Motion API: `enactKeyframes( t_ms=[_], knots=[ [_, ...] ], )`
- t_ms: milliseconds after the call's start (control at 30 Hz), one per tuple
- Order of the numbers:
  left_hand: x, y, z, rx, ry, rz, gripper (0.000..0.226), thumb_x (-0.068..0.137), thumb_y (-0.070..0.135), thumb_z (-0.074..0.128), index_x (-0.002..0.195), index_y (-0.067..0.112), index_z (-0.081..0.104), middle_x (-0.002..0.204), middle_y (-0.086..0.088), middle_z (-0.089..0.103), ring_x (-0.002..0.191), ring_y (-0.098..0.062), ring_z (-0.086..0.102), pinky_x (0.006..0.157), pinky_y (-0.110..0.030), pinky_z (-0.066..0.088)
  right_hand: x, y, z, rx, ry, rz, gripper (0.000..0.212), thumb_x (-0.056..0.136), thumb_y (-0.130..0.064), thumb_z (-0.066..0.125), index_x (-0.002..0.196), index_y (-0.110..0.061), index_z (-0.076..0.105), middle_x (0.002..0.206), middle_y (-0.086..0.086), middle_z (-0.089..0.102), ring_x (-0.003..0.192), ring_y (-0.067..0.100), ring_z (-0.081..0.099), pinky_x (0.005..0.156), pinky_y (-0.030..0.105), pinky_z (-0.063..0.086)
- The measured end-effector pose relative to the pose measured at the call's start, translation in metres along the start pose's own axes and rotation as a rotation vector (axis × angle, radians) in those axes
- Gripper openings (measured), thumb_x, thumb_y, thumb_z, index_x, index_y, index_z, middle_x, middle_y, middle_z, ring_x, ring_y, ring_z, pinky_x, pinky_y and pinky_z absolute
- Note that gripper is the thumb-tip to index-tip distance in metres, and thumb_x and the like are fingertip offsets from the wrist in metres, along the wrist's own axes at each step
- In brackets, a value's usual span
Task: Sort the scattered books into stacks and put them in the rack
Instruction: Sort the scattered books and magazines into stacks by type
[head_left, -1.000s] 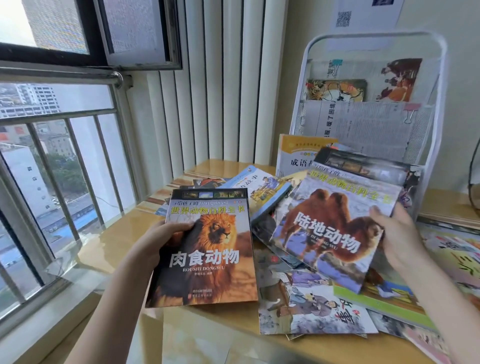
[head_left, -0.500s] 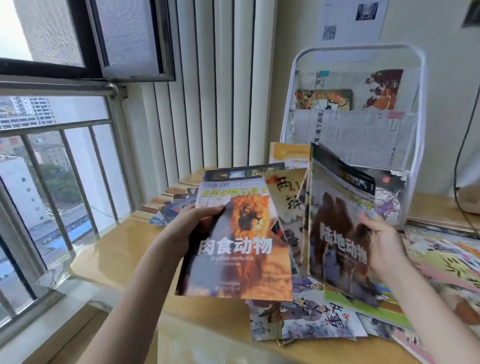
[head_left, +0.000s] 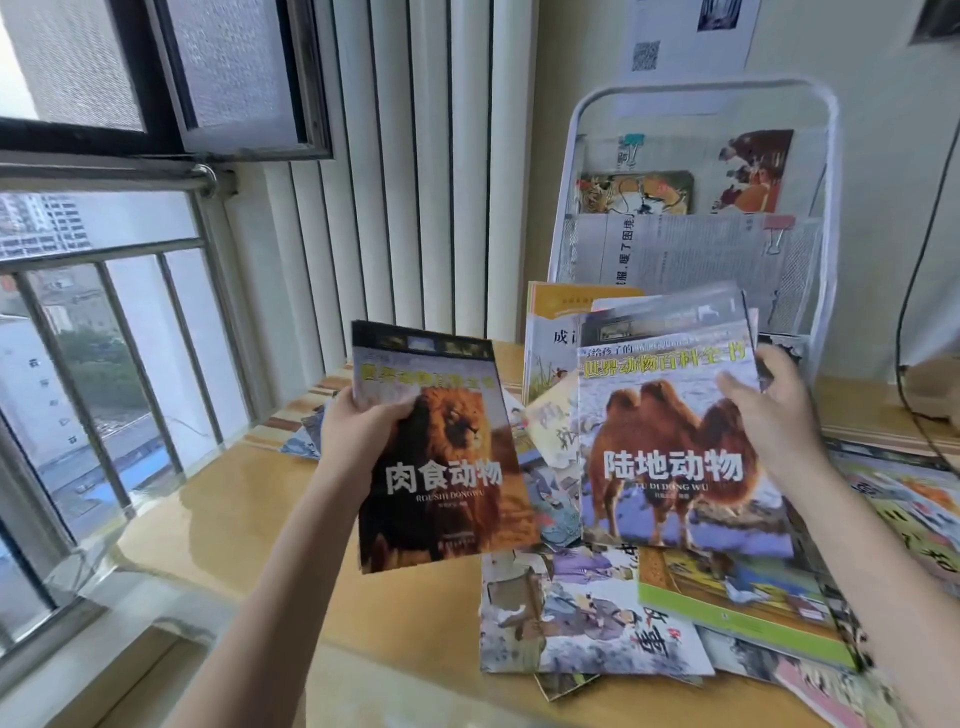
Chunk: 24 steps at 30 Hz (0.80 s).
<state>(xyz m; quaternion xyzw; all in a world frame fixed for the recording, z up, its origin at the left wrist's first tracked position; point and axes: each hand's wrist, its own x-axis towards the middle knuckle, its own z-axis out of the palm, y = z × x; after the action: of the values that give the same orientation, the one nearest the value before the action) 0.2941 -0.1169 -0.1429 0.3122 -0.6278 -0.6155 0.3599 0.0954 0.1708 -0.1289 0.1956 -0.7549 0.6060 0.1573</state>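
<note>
My left hand (head_left: 358, 431) grips the upper left edge of a lion book (head_left: 447, 467), held tilted above the table. My right hand (head_left: 769, 410) grips the upper right edge of a camel book (head_left: 670, 452), with at least one more book behind it. The two covers face me side by side. Under them, several picture books (head_left: 587, 618) lie scattered and overlapping on the wooden table (head_left: 249, 519). A white mesh rack (head_left: 826, 218) stands at the back right against the wall, with papers and a few books in its pockets.
A barred window (head_left: 104, 338) runs along the left, with white vertical blinds (head_left: 415, 156) behind the table. More books (head_left: 904, 499) lie at the right edge. A black cable (head_left: 914, 260) hangs down the right wall. An orange-topped book (head_left: 550, 332) leans in front of the rack.
Both books have been lifted higher. The camel book has turned from edge-on to facing me, and the lion book has shifted left and tilted.
</note>
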Motion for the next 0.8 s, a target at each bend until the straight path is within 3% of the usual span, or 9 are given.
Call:
enactKeyframes(
  t_ms=[67, 233, 300, 367, 400, 467, 567, 733, 800],
  knots=[
    [0.001, 0.007, -0.002, -0.044, 0.024, 0.01, 0.031, 0.08, 0.015, 0.073, 0.106, 0.007, 0.059, 0.091, -0.008, 0.068, 0.076, -0.02, 0.066, 0.057, -0.028, 0.05, -0.001, -0.007, -0.001, -0.085, -0.002, -0.082, 0.041, 0.091, -0.007, 0.058, 0.13, -0.001, 0.046, 0.128, 0.012, 0.051, 0.117, 0.023, 0.048, 0.097, 0.032, 0.035],
    [0.004, 0.023, 0.003, -0.109, -0.01, -0.04, 0.035, 0.079, 0.017, 0.075, 0.108, 0.009, 0.058, 0.096, -0.012, 0.069, 0.079, -0.024, 0.068, 0.059, -0.032, 0.055, -0.002, -0.013, 0.0, -0.201, 0.013, -0.132, 0.033, 0.092, -0.014, 0.058, 0.119, 0.004, 0.052, 0.119, 0.021, 0.057, 0.109, 0.036, 0.053, 0.088, 0.039, 0.041],
    [0.001, 0.022, 0.007, -0.113, -0.039, -0.079, 0.037, 0.078, 0.017, 0.076, 0.11, 0.009, 0.058, 0.096, -0.012, 0.069, 0.075, -0.024, 0.068, 0.054, -0.029, 0.052, 0.006, -0.001, -0.001, -0.207, -0.049, -0.045, 0.025, 0.094, -0.018, 0.055, 0.106, 0.003, 0.057, 0.109, 0.021, 0.063, 0.1, 0.037, 0.058, 0.082, 0.038, 0.043],
    [-0.003, 0.017, 0.013, -0.105, -0.083, -0.122, 0.036, 0.078, 0.015, 0.075, 0.11, 0.008, 0.058, 0.096, -0.014, 0.07, 0.074, -0.025, 0.067, 0.055, -0.029, 0.052, 0.015, 0.016, -0.001, -0.275, -0.134, 0.114, 0.025, 0.095, -0.022, 0.052, 0.088, 0.001, 0.057, 0.085, 0.025, 0.06, 0.079, 0.036, 0.059, 0.072, 0.04, 0.044],
    [-0.005, 0.012, 0.018, -0.093, -0.111, -0.14, 0.035, 0.079, 0.014, 0.074, 0.109, 0.006, 0.059, 0.096, -0.015, 0.07, 0.073, -0.025, 0.066, 0.056, -0.03, 0.052, 0.014, 0.024, -0.001, -0.329, -0.185, 0.167, 0.024, 0.096, -0.022, 0.05, 0.078, -0.006, 0.054, 0.071, 0.02, 0.053, 0.066, 0.029, 0.053, 0.063, 0.036, 0.039],
    [-0.009, -0.002, 0.027, -0.048, -0.162, -0.182, 0.034, 0.079, 0.012, 0.073, 0.109, 0.005, 0.06, 0.094, -0.016, 0.07, 0.07, -0.024, 0.065, 0.055, -0.028, 0.051, 0.009, 0.043, 0.002, -0.456, -0.24, 0.194, 0.024, 0.096, -0.018, 0.051, 0.075, -0.008, 0.054, 0.062, 0.013, 0.047, 0.056, 0.019, 0.042, 0.056, 0.031, 0.028],
    [-0.01, -0.026, 0.038, -0.019, -0.206, -0.268, 0.035, 0.08, 0.009, 0.072, 0.112, 0.002, 0.06, 0.093, -0.016, 0.069, 0.071, -0.025, 0.065, 0.054, -0.028, 0.049, -0.003, 0.061, 0.0, -0.656, -0.147, 0.12, 0.025, 0.094, -0.015, 0.054, 0.079, 0.005, 0.06, 0.067, 0.02, 0.06, 0.056, 0.024, 0.047, 0.054, 0.03, 0.027],
    [-0.003, -0.061, 0.04, 0.026, -0.224, -0.432, 0.036, 0.078, 0.011, 0.074, 0.11, 0.0, 0.061, 0.095, -0.019, 0.07, 0.077, -0.031, 0.066, 0.063, -0.033, 0.052, -0.005, 0.037, -0.013, -0.735, 0.116, 0.029, 0.018, 0.095, -0.015, 0.049, 0.101, -0.007, 0.064, 0.081, 0.024, 0.062, 0.067, 0.035, 0.055, 0.059, 0.035, 0.04],
    [-0.003, -0.069, 0.041, 0.048, -0.24, -0.428, 0.034, 0.079, 0.011, 0.074, 0.109, 0.0, 0.061, 0.097, -0.02, 0.07, 0.081, -0.032, 0.067, 0.065, -0.035, 0.053, 0.0, 0.022, -0.017, -0.702, 0.166, -0.003, 0.015, 0.096, -0.015, 0.046, 0.092, -0.007, 0.058, 0.077, 0.024, 0.056, 0.069, 0.035, 0.047, 0.058, 0.036, 0.033]
  ],
)
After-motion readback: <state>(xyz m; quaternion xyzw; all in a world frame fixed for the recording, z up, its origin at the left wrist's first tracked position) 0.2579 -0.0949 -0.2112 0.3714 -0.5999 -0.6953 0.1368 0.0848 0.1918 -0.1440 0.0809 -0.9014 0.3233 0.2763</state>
